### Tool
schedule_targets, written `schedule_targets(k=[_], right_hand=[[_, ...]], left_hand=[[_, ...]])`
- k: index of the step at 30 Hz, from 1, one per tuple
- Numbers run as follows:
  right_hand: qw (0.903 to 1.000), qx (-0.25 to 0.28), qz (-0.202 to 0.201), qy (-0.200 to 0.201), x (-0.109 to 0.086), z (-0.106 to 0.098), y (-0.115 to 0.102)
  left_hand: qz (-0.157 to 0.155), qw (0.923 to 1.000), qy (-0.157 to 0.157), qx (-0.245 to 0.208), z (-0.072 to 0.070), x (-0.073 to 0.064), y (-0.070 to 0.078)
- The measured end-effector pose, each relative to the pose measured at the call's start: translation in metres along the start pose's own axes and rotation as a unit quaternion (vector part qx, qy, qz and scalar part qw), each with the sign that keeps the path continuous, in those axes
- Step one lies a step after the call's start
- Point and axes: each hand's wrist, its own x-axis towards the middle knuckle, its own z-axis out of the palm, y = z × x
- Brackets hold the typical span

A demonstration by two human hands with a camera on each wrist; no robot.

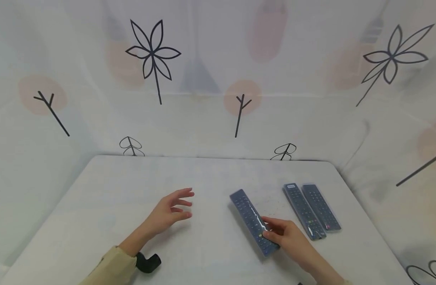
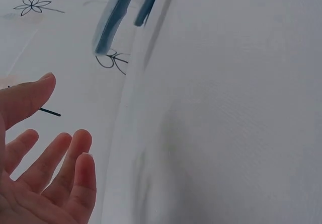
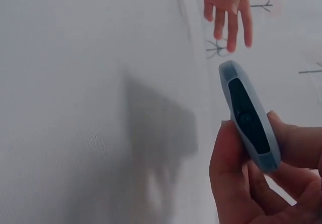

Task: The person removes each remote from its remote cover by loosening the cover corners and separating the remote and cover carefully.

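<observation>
My right hand (image 1: 288, 240) pinches a dark blue remote control (image 1: 251, 219) near its lower end, thumb on the button side. The remote is tilted, its far end pointing up and left, and it casts a shadow on the table. In the right wrist view the same remote (image 3: 246, 116) appears end-on between thumb and fingers, raised off the surface. My left hand (image 1: 168, 209) hovers left of the remote with fingers spread and loosely bent, holding nothing. The left wrist view shows that hand (image 2: 48, 173) with its palm and fingertips bare.
Two more remotes, one with a white label (image 1: 303, 211) and one beside it (image 1: 321, 208), lie side by side on the right of the white table (image 1: 132, 178). A patterned cloth (image 1: 203, 126) hangs behind the table. A black strap piece (image 1: 148, 263) sits by the left sleeve.
</observation>
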Motion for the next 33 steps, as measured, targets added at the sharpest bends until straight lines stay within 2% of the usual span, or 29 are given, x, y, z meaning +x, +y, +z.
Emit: schedule_targets(k=[6,14,21,26,33], right_hand=[[0.9956,0.049,-0.031,-0.074,-0.003,0.001,-0.003],[0.9856,0.090,-0.057,-0.131,-0.009,0.011,-0.008],[0.9831,0.089,-0.060,-0.149,-0.013,0.018,-0.016],[0.9855,0.074,-0.057,-0.141,-0.013,0.021,-0.019],[0.9819,0.086,-0.090,-0.142,-0.013,0.024,-0.020]], left_hand=[[-0.002,0.9984,-0.027,-0.050,0.009,0.004,0.006],[0.025,0.9944,-0.052,-0.089,0.023,0.009,0.019],[0.012,0.9943,-0.053,-0.092,0.033,0.010,0.032],[0.015,0.9951,-0.044,-0.087,0.035,0.008,0.034],[0.013,0.9951,-0.042,-0.089,0.037,0.007,0.032]])
